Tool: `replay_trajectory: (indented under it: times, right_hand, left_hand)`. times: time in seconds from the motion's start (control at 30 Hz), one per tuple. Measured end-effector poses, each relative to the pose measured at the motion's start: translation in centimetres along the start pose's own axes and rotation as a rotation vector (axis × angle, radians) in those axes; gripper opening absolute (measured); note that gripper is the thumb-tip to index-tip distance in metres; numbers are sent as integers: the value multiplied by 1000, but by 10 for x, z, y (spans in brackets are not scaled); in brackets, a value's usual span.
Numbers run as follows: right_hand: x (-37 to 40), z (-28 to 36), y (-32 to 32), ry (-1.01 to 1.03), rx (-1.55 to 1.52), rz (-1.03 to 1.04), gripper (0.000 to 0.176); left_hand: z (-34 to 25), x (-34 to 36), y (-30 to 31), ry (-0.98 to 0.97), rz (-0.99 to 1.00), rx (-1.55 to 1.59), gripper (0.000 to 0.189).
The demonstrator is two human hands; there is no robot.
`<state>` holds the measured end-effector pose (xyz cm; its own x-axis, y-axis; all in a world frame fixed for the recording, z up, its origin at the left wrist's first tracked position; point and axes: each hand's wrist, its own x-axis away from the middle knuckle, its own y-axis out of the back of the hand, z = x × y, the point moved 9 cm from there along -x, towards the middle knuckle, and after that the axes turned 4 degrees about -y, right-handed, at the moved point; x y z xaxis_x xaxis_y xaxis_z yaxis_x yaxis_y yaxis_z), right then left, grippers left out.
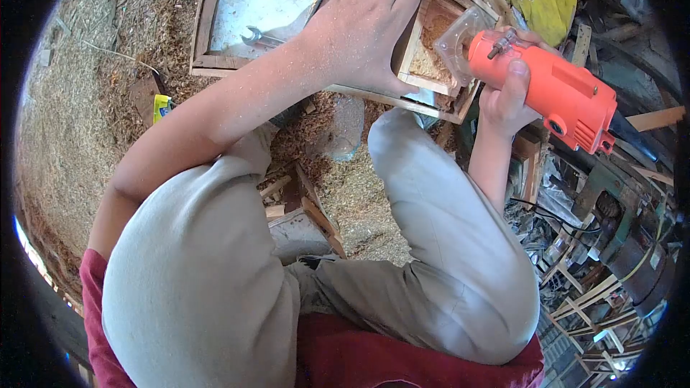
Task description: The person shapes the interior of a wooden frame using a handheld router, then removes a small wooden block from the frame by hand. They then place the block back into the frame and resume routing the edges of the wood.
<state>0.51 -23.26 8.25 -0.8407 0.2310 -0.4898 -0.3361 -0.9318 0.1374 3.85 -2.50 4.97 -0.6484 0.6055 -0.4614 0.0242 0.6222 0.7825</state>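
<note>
My right hand (507, 104) is wrapped round an orange trim router (550, 86), which lies tilted sideways. Its clear base plate (458, 37) is against a small wooden frame piece (425, 63); the cutter is hard to make out. Over the left side of that piece, my left hand (370, 25) presses and grips, thumb near me and fingers curled toward the far side. Both rest on a larger wood-edged board with a white surface (241, 0). A wrench (259, 37) lies on this board by my left wrist, near a dark thin tool (317, 4).
Sawdust and shavings (100, 136) cover the ground. A yellow cloth or bag (544, 1) lies at the far right. Wood offcuts and a green machine (611, 205) crowd the right side. Between my legs sits a wooden box-like piece (316, 219).
</note>
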Motion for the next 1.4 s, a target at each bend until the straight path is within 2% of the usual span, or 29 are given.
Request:
replay_trajectory:
  times: [0.43,0.73,1.4]
  right_hand:
    - [5,-3,5,0,-47,23,60]
    - [-1,1,0,26,-31,-60,53]
    - [-10,-4,-6,22,-22,3,56]
  left_hand:
    - [-1,1,2,0,-30,3,112]
    - [0,-1,4,-5,-25,20,112]
    - [2,0,2,8,-34,10,112]
